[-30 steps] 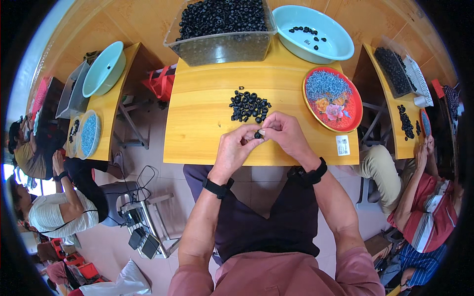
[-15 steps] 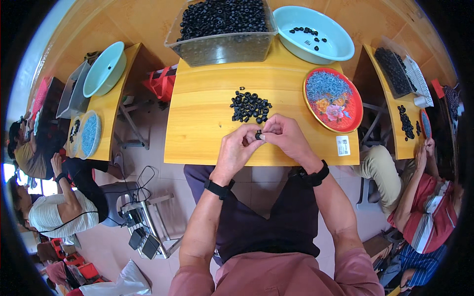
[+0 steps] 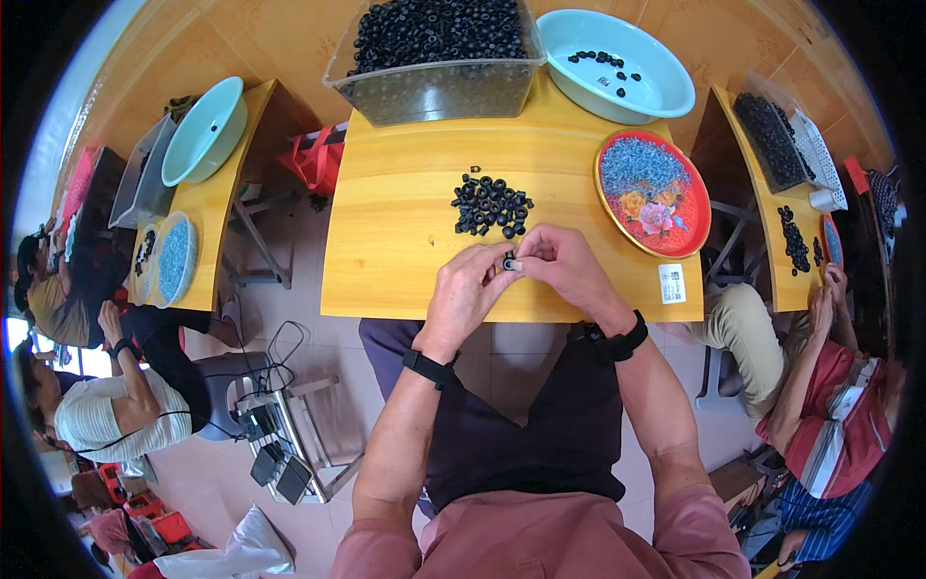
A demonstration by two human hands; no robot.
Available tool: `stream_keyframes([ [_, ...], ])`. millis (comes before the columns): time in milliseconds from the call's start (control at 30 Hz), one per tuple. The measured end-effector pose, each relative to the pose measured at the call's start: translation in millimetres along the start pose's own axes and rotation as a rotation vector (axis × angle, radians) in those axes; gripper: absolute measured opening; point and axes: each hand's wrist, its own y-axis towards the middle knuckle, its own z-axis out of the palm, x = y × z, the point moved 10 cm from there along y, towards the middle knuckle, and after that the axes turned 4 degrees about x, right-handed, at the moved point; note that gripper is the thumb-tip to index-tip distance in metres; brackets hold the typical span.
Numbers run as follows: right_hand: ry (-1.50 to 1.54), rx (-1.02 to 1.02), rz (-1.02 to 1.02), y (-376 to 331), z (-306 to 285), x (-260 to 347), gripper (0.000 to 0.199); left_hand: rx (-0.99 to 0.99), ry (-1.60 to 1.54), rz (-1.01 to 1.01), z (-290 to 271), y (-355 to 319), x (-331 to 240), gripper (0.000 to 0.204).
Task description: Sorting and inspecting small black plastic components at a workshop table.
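Over the front part of the yellow table (image 3: 386, 251), my two hands meet fingertip to fingertip. Between them is a small black ring-shaped plastic part (image 3: 509, 261). My left hand (image 3: 470, 289) pinches it from the left, and my right hand (image 3: 564, 270) has thumb and fingers closed on its right side. Its far side is partly covered by my fingers. Just beyond my hands lies a loose pile of black plastic parts (image 3: 490, 205), several of them round with holes.
A clear bin (image 3: 434, 96) heaped with black parts stands at the back. Right of it is a light-blue basin (image 3: 666, 96) with a few parts. A red flowered tray (image 3: 680, 227) holds small bluish clear pieces (image 3: 641, 164). People sit at side tables left and right.
The black part has turned slightly between my fingertips, showing its opening more. My hands stay in nearly the same place, and the whole view has shifted a little.
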Motion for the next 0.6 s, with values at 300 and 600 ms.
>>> stream_keyframes([
  [300, -0.042, -0.019, -0.006, -2.5, -0.9, -1.6, 0.009, 0.024, 0.175, 0.068, 6.3, -3.9, -8.6, 0.03],
  [600, -0.111, -0.059, -0.016, -2.0, -0.6, 1.9, 0.006, 0.077, 0.282, 0.074, 12.2, -4.3, -14.1, 0.022],
])
